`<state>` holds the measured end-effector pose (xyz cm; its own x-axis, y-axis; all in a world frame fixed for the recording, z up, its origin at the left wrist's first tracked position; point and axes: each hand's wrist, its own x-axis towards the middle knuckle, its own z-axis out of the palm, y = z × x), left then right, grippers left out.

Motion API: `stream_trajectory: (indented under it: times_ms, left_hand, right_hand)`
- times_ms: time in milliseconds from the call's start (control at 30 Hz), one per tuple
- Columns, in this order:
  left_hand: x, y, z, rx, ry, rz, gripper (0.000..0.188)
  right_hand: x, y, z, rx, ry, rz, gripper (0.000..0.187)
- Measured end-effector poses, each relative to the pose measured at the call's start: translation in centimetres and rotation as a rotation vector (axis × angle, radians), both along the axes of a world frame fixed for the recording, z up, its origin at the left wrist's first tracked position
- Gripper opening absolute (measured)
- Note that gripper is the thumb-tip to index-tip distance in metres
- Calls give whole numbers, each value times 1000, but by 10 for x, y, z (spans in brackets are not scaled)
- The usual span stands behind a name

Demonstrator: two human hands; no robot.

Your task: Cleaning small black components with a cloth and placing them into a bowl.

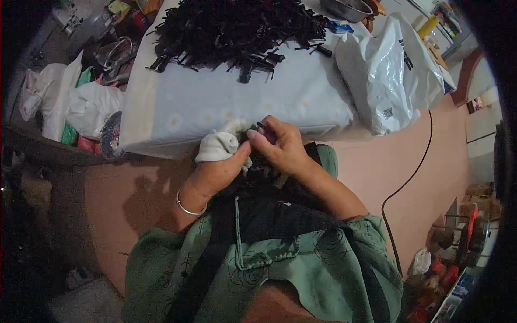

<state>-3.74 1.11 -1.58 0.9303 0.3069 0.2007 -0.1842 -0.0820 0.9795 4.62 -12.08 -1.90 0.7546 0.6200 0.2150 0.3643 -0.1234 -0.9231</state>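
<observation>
My left hand (223, 161), with white glove cloth (218, 146) over its fingers and a bare thumb, is closed at the table's near edge. Against it my bare right hand (280, 142) pinches a small black plastic part (260, 128) between thumb and fingers. The two hands meet around this part, and most of it is hidden by fingers and cloth. Beyond them, a large heap of similar black plastic parts (237, 32) covers the far side of the table (215, 99). More dark pieces (264, 177) seem to lie in my lap below the hands, too dim to make out.
A large white plastic bag (377, 75) stands on the table's right side, with a metal bowl (349, 8) behind it. Several bags (94, 107) sit at the left. A black cable (401, 188) runs over the floor at the right, near crowded shelves (458, 258).
</observation>
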Motion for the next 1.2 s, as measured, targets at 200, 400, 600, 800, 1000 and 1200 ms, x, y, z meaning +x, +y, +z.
stream_trajectory:
  times_ms: [200,400,600,800,1000,1200]
  left_hand:
    - [-1,-1,13,-11,124,-40,24]
    - [2,2,1,85,24,-56,23]
    - [0,0,0,73,87,9,22]
    - [4,4,-6,69,145,58,16]
    - [2,-1,-3,779,-121,145,23]
    - [0,0,-11,428,-84,112,13]
  right_hand:
    - [6,-4,0,-29,141,106,19]
    - [5,-2,1,-83,36,131,20]
    - [7,-3,-5,-66,213,163,22]
    - [5,-2,-11,96,30,261,29]
    - [-8,14,-34,159,248,173,32]
    - [-6,9,-21,130,323,184,28]
